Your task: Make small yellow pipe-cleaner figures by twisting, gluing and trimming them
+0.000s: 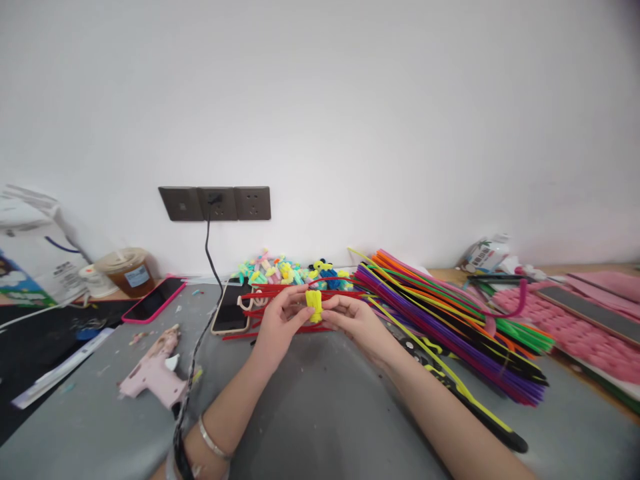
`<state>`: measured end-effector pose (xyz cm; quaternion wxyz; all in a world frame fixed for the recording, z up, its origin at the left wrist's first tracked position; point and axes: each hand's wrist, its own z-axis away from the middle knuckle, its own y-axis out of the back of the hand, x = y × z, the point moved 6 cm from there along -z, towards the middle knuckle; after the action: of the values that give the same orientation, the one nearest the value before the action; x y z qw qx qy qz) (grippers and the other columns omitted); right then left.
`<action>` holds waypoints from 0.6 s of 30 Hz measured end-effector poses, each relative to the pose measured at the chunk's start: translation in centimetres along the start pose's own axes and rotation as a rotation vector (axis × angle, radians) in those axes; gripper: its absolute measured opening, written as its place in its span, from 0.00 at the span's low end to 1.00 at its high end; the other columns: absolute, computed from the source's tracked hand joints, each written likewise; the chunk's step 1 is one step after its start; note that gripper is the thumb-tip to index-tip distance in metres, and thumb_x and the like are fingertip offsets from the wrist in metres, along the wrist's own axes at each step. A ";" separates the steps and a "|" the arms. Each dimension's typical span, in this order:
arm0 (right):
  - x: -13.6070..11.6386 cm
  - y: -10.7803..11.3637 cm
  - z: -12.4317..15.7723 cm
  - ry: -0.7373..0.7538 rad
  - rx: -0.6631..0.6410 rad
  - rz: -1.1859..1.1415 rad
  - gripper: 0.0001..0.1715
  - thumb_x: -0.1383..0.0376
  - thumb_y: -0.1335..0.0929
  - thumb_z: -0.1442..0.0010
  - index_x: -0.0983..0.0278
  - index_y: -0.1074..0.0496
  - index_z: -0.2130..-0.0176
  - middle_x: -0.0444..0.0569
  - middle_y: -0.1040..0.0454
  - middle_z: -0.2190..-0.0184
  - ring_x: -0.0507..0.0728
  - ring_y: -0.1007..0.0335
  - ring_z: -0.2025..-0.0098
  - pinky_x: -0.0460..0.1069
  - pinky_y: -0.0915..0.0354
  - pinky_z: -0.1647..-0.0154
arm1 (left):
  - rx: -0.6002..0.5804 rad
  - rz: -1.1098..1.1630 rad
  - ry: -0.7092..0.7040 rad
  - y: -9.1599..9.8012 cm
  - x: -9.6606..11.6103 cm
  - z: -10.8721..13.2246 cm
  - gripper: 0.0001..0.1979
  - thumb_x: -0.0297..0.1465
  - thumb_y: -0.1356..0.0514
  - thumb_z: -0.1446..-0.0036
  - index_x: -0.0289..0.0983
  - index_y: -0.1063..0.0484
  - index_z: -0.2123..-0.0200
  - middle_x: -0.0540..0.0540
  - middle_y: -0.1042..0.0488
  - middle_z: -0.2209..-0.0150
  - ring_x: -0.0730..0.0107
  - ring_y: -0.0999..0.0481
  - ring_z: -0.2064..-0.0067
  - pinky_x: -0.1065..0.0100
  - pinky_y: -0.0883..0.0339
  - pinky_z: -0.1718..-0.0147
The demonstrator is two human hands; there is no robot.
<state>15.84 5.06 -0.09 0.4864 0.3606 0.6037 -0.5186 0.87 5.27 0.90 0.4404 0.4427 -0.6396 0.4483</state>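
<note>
A small yellow pipe-cleaner piece [314,305], folded into a short upright bundle, is held up in front of me. My left hand [284,321] pinches its left side between thumb and fingers. From the other side, my right hand [356,321] closes its thumb and fingertips on the lower right edge. Red pipe cleaners [265,291] lie just behind both hands. Beyond them is a heap of small pastel pipe-cleaner pieces [273,270], with a yellow and blue pipe-cleaner figure [327,272] at its right.
Bundles of coloured pipe cleaners [450,327] lie to the right, partly over black-handled pliers [475,407]. At left are a pink glue gun [157,373] with a black cord [199,333], a pink-cased phone [155,300] and a drink cup [131,273]. Another phone [231,310] lies behind my left hand.
</note>
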 end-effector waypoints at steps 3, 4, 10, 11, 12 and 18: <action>0.2 0.0 0.0 -0.023 0.015 -0.019 0.20 0.58 0.19 0.61 0.65 0.25 0.71 0.45 0.20 0.71 0.52 0.25 0.70 0.47 0.32 0.66 | 0.033 -0.029 -0.101 0.2 0.4 0.0 0.13 0.30 0.32 0.51 0.38 0.29 0.62 0.45 0.26 0.54 0.71 0.22 0.64 0.67 0.24 0.64; 0.2 0.1 0.0 -0.026 0.022 -0.026 0.20 0.58 0.19 0.62 0.65 0.25 0.71 0.45 0.20 0.71 0.52 0.25 0.71 0.47 0.32 0.66 | 0.034 -0.052 -0.148 0.1 0.6 0.1 0.11 0.30 0.32 0.51 0.38 0.29 0.63 0.45 0.28 0.54 0.71 0.22 0.64 0.67 0.24 0.64; 0.2 0.0 0.0 -0.033 0.045 -0.075 0.20 0.59 0.19 0.62 0.64 0.24 0.72 0.43 0.21 0.73 0.50 0.27 0.73 0.46 0.33 0.66 | 0.003 -0.210 -0.292 -0.1 1.7 0.5 0.08 0.29 0.35 0.46 0.39 0.28 0.61 0.45 0.30 0.56 0.68 0.23 0.60 0.66 0.22 0.64; 0.1 -0.1 0.0 -0.033 0.043 -0.079 0.19 0.59 0.19 0.62 0.64 0.24 0.72 0.43 0.21 0.73 0.51 0.27 0.72 0.47 0.33 0.65 | -0.016 -0.248 -0.312 -0.2 1.9 0.5 0.07 0.29 0.35 0.46 0.39 0.27 0.62 0.44 0.30 0.55 0.66 0.23 0.57 0.65 0.22 0.63; 0.1 -0.1 0.0 -0.032 0.040 -0.085 0.19 0.59 0.19 0.62 0.64 0.25 0.72 0.44 0.20 0.73 0.51 0.26 0.72 0.47 0.32 0.64 | -0.037 -0.284 -0.331 -0.3 2.1 0.6 0.06 0.29 0.35 0.46 0.38 0.26 0.64 0.43 0.30 0.55 0.64 0.23 0.55 0.64 0.21 0.62; -0.2 0.1 0.2 -0.026 0.046 -0.062 0.20 0.58 0.19 0.62 0.64 0.25 0.73 0.43 0.21 0.74 0.51 0.26 0.72 0.46 0.32 0.65 | -0.067 -0.387 -0.338 -0.5 2.1 0.7 0.07 0.28 0.34 0.48 0.39 0.26 0.63 0.46 0.31 0.61 0.66 0.24 0.59 0.65 0.20 0.64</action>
<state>16.01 4.93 0.07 0.4694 0.3462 0.5961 -0.5518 0.77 4.12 2.91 0.4192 0.6106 -0.6221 0.2539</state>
